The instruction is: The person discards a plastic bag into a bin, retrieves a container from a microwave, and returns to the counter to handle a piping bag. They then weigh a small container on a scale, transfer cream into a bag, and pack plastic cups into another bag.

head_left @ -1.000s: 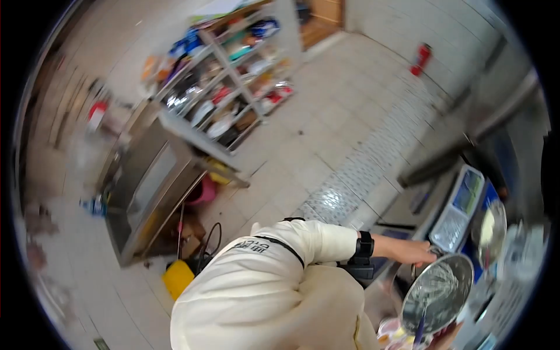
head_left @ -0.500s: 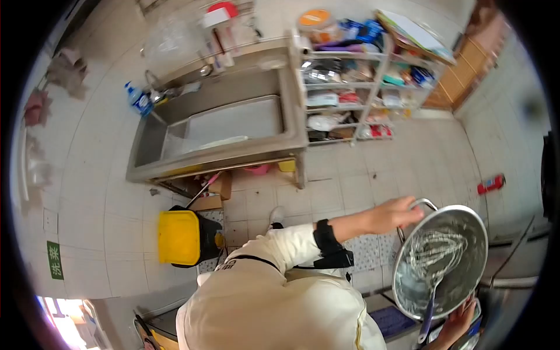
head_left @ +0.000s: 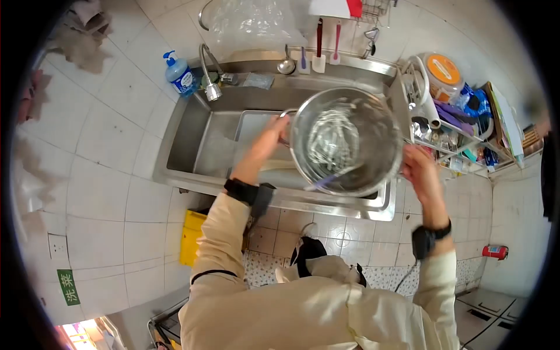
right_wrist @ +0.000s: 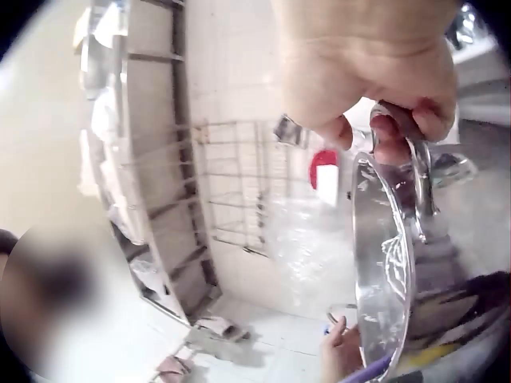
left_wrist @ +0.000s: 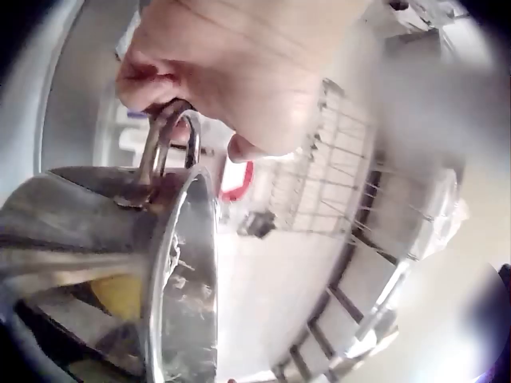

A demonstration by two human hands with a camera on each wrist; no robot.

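Over a steel sink, a large metal pot is held by its two side handles. The left hand grips the handle on the left; in the left wrist view the fingers of the left hand curl round the metal loop. The right hand holds the opposite side, and the right wrist view shows the right hand curled round a handle. A whisk coated in pale residue lies inside, its purple handle across the near rim.
The sink has a faucet at its left, beside a blue soap bottle. Utensils, including a ladle, hang behind. A loaded shelf adjoins on the right; a yellow bin stands below left.
The view has swung round to the sink. The pot has gone from the lower right of the head view to above the sink, and both hands are now plainly visible on it.
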